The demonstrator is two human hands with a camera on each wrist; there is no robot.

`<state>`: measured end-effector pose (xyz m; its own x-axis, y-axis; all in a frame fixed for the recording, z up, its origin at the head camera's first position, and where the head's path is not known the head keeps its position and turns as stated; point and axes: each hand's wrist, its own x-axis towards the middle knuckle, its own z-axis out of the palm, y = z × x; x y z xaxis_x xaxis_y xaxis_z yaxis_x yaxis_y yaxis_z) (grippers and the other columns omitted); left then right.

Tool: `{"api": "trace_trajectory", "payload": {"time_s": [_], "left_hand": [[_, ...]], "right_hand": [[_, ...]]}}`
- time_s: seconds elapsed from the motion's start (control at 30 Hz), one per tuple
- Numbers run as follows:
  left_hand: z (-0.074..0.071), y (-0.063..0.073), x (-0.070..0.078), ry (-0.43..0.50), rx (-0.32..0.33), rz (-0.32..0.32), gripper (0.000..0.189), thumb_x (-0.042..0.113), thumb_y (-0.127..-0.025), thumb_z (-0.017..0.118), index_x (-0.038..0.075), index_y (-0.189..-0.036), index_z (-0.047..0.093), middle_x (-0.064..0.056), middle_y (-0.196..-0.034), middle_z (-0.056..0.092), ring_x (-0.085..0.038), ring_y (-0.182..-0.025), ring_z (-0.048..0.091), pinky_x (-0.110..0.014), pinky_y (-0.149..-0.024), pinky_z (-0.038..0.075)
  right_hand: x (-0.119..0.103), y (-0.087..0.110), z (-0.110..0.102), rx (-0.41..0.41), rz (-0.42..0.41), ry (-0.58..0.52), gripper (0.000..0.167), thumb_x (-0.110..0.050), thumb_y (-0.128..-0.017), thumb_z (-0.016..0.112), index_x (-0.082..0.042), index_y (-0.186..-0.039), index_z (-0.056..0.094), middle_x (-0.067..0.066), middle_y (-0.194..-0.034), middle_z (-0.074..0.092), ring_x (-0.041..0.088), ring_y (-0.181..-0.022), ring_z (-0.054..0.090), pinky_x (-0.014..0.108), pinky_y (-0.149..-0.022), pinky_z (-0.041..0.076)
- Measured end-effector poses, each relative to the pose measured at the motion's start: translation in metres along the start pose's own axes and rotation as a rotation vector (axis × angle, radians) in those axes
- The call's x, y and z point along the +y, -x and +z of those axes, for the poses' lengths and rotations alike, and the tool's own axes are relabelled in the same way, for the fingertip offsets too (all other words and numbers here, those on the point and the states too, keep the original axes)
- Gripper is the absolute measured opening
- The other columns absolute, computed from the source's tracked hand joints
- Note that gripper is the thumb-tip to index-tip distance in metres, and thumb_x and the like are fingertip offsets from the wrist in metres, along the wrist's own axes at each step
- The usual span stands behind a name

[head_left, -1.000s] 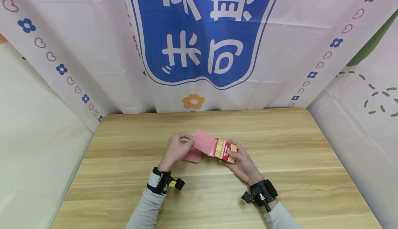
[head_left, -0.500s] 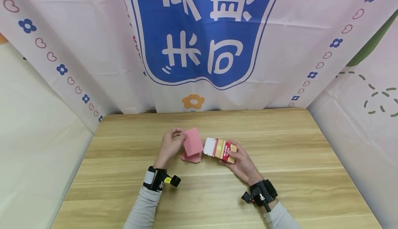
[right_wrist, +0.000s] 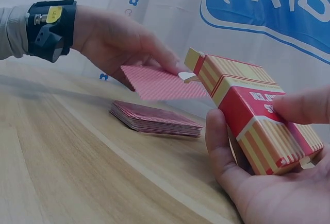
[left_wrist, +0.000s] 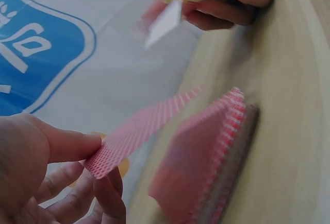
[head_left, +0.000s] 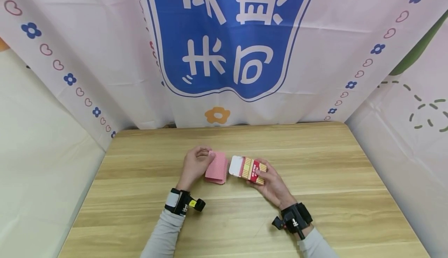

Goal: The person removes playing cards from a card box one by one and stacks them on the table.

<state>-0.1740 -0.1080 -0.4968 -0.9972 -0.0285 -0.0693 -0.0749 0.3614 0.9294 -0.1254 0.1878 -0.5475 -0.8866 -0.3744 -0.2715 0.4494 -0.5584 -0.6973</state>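
A red-and-white patterned playing card (right_wrist: 162,84) is pinched at one corner between the thumb and fingers of my left hand (head_left: 194,166). It hovers over a deck of playing cards (right_wrist: 154,121) that lies on the table with its patterned backs up. The right wrist view shows a gap between card and deck; from the head view the card covers most of the pile. My right hand (head_left: 274,185) grips a red and yellow striped card box (head_left: 254,171), thumb on its printed face. The box tilts, its open end with a white flap (head_left: 236,165) facing the deck.
Both hands work over a wood-grain table (head_left: 147,219). Behind the table's far edge hangs a white cloth with a blue printed emblem (head_left: 227,55). Pale cloth walls close off both sides. Each wrist wears a black camera strap (head_left: 177,202).
My left hand has drawn the card away from the box mouth, leftward to the deck, then lowered it over the pile. My right hand and the box stay put.
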Motion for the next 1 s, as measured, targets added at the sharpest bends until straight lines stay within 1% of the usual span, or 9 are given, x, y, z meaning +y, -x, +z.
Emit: {"api": "trace_trajectory", "payload": {"time_s": [0.13,0.3,0.4,0.57,0.63,0.77,0.87,1.0], "left_hand": [[0.004,0.0,-0.006,-0.031,-0.007,0.008,0.026,0.019,-0.097,0.079,0.007,-0.12,0.072,-0.017,-0.117,0.076,-0.034,-0.109,0.075,-0.048,-0.096,0.062],[0.007,-0.001,-0.01,-0.048,-0.005,0.012,0.026,0.018,-0.097,0.079,0.007,-0.119,0.073,-0.017,-0.115,0.076,-0.034,-0.107,0.075,-0.048,-0.097,0.061],[0.009,-0.002,-0.012,-0.064,-0.001,0.026,0.024,0.017,-0.096,0.079,0.007,-0.117,0.073,-0.016,-0.112,0.077,-0.032,-0.104,0.076,-0.047,-0.095,0.062],[0.012,-0.002,-0.015,-0.107,0.015,0.041,0.02,0.016,-0.096,0.08,0.008,-0.114,0.074,-0.013,-0.107,0.076,-0.028,-0.096,0.075,-0.043,-0.088,0.063],[0.013,-0.002,-0.016,-0.127,0.028,0.045,0.019,0.016,-0.096,0.08,0.008,-0.112,0.075,-0.012,-0.105,0.076,-0.026,-0.094,0.074,-0.041,-0.084,0.061],[0.014,-0.003,-0.017,-0.149,0.046,0.037,0.019,0.017,-0.095,0.081,0.01,-0.112,0.076,-0.01,-0.104,0.074,-0.024,-0.092,0.07,-0.035,-0.08,0.056],[0.015,-0.004,-0.018,-0.161,0.049,0.03,0.021,0.018,-0.094,0.082,0.011,-0.113,0.077,-0.009,-0.103,0.073,-0.022,-0.089,0.068,-0.032,-0.078,0.053],[0.016,-0.004,-0.021,-0.186,0.054,0.027,0.022,0.019,-0.094,0.082,0.01,-0.113,0.078,-0.007,-0.098,0.071,-0.019,-0.083,0.064,-0.03,-0.072,0.051]], "right_hand": [[0.002,0.001,0.0,-0.007,0.002,0.01,0.057,-0.003,-0.11,0.046,-0.016,-0.161,0.026,0.017,-0.164,0.029,0.028,-0.136,0.057,0.044,-0.108,0.055],[0.003,0.0,-0.001,-0.015,0.0,0.017,0.057,-0.004,-0.11,0.048,-0.016,-0.161,0.027,0.017,-0.162,0.031,0.028,-0.136,0.058,0.044,-0.11,0.054],[0.003,0.0,-0.001,-0.007,0.002,0.015,0.057,-0.004,-0.11,0.048,-0.017,-0.161,0.028,0.017,-0.162,0.031,0.028,-0.135,0.058,0.044,-0.109,0.054],[0.002,0.0,0.0,-0.004,0.005,0.009,0.059,-0.004,-0.11,0.049,-0.017,-0.162,0.026,0.017,-0.162,0.031,0.028,-0.136,0.057,0.044,-0.109,0.055],[0.001,0.0,0.001,-0.004,0.004,0.008,0.059,-0.004,-0.11,0.049,-0.016,-0.163,0.026,0.017,-0.162,0.032,0.028,-0.135,0.057,0.043,-0.108,0.055],[0.0,-0.001,0.001,-0.003,0.004,0.007,0.058,-0.004,-0.11,0.049,-0.017,-0.162,0.027,0.017,-0.161,0.033,0.027,-0.135,0.058,0.043,-0.108,0.056],[-0.001,-0.001,0.001,-0.003,0.005,0.006,0.058,-0.004,-0.11,0.048,-0.017,-0.162,0.026,0.016,-0.161,0.033,0.027,-0.135,0.058,0.043,-0.107,0.056],[-0.001,0.0,0.001,-0.003,0.006,0.008,0.059,-0.004,-0.111,0.047,-0.016,-0.163,0.024,0.016,-0.161,0.033,0.027,-0.135,0.058,0.043,-0.107,0.056]]}}
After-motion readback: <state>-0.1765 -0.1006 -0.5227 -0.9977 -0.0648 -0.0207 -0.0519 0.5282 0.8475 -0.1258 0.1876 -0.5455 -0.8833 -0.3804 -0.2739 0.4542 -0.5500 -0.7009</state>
